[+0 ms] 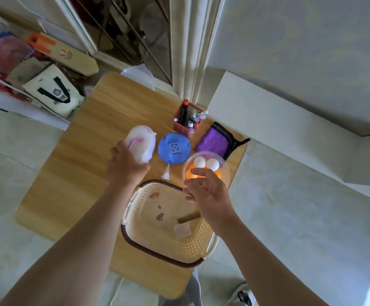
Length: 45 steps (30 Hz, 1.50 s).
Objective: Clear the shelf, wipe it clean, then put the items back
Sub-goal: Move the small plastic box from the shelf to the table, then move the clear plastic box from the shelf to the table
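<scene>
Basket [179, 246] sits nearest on the wooden table [80, 162]. Right hand [208, 195] hovers over a clear bowl of balls [222, 171], fingers apart; left hand [124, 166] grips a white packet [141, 142]. Beyond lie a blue disc [174, 149], purple cloth [212, 141] and red pen holder [185, 127]

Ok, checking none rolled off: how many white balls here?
2, side by side in the clear bowl: left white ball, right white ball. The right hand may hide others.

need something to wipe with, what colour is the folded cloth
The cloth is purple, black-edged; head view.
</scene>
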{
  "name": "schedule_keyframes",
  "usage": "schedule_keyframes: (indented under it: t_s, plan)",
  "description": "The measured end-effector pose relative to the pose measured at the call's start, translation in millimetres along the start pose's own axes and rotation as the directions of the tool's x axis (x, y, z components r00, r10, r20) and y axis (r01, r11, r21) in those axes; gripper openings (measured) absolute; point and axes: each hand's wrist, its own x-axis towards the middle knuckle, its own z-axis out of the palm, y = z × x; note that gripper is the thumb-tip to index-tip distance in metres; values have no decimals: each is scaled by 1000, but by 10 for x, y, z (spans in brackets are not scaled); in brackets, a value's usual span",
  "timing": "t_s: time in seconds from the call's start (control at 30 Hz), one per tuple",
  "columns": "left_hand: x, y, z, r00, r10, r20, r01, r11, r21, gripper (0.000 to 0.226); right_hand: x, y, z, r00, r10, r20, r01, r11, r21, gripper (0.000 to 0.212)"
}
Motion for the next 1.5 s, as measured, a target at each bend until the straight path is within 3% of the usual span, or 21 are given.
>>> schedule_keyframes:
  t_s: [0.27,0.53,0.63,0.73,0.9,1.1,1.5]
  plan:
    - [-12,-86,136,999,33,40,-31,998,-59,89,3,5,61,1000,3,9,-3,1000,9,19]
    - [-31,-20,-63,992,-23,120,33,997,-74,126,-159,-54,-103,999,-29,-27,29,999,15,26]
    - [-234,223,-311,999,34,43,-31,997,-75,115,-353,-130,-302,997,-44,-58,46,998,37,24]
    - [-636,543,-581,975,213,-65,-220,962,-163,97,-629,-236,-602,992,-70,-109,77,995,63,25]
    - [-1551,1104,-861,864,489,-119,-503,825,-259,79,-1242,-340,-1280,968,-106,-228,145,976,161,27]
    - [-2813,1969,-872,716,697,-33,-673,678,-294,69,-2100,-235,-2348,900,-137,-414,253,937,240,33]
    - [-6119,3494,137,348,914,209,-863,399,-308,75,-4203,998,-4875,612,-70,-788,466,837,288,28]
